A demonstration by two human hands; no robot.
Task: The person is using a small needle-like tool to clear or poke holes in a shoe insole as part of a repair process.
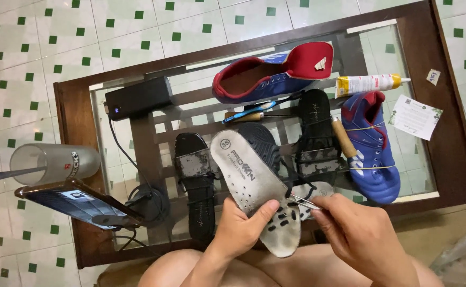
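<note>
Two hands [296, 228], one insole [254, 186], two sandals [198, 180]

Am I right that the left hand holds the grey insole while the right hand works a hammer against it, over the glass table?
Not quite. In the head view the right hand holds thin metal tweezers, not a hammer. The rest stands: the left hand holds the grey insole over the glass table.

Left hand [242, 229] and right hand [361, 236], fingers curled, pinching.
</note>
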